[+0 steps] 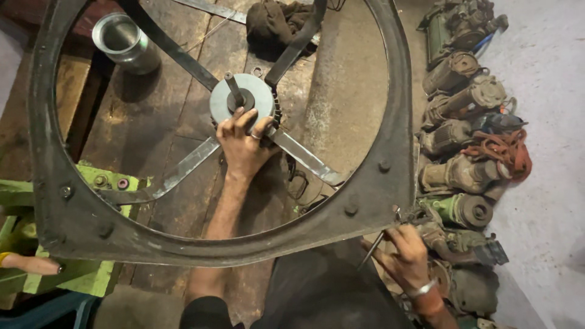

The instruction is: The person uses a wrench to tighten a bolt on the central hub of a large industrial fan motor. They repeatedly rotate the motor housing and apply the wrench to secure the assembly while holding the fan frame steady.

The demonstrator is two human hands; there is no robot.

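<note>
We steady the fan motor (pixel 242 97), left hand (pixel 244 143) clamped on its round grey housing, fingers curled over the near rim. The motor sits at the hub of the big dark fan frame (pixel 390 152), held by four flat arms; its shaft (pixel 233 87) sticks up from the middle. The frame lies over the worn wooden surface (pixel 152 122), its near edge close to our body.

Right hand (pixel 407 253) is at the frame's near right corner, closed on a thin metal tool (pixel 372 250), looks like a screwdriver, tip end hard to make out.

We judge this as the fastener step at the motor mount or rim. Next move calls for seating the tool on a bolt (pixel 351 209) while the left hand stops the motor turning.

Around: a steel cup (pixel 122 39) at the far left corner, a dark rag (pixel 274 21) at the far edge, old motors (pixel 469 122) stacked along the right side.
</note>
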